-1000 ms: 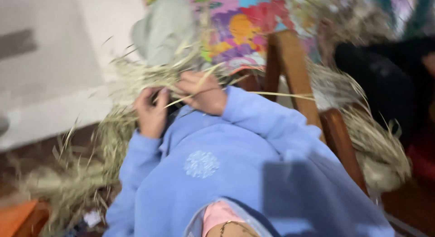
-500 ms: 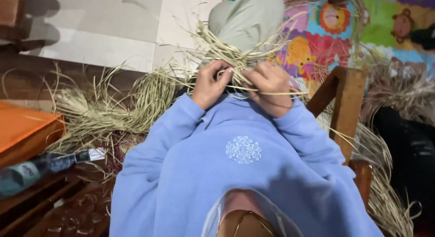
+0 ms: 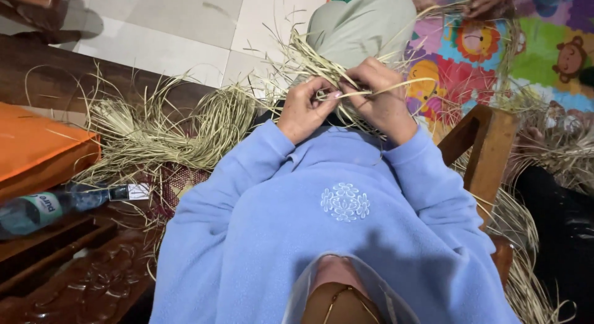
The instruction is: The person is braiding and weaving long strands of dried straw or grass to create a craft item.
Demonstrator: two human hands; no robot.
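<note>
Both hands work at chest height, close together, so the strands stay taut between them. The fingers of the left hand are curled and pressed together, pinching a few pale straw strands against the thumb; this grip anchors the work. The right hand closes its fingers over the same bunch just beside the left, and one longer strand runs out from under them to the right, bowed in a shallow arc, apparently held free so it can be laid across the others.

The straw being handled sits between the two hands, directly in front of the grey knee, which rises behind it and likely serves as a backing surface. Loose ends fan upward and outward from the grip, as cut strands do when clamped at one point only.

The blue sleeves reach to both wrists. To the left, a large pile of straw lies on the floor within arm's reach, evidently stock. Further left stand an orange cushion and a plastic bottle lying on its side on dark carved wood. To the right, a wooden frame stands upright, more straw beyond it. A colourful play mat covers the floor ahead, where another person's hand also touches straw.
</note>
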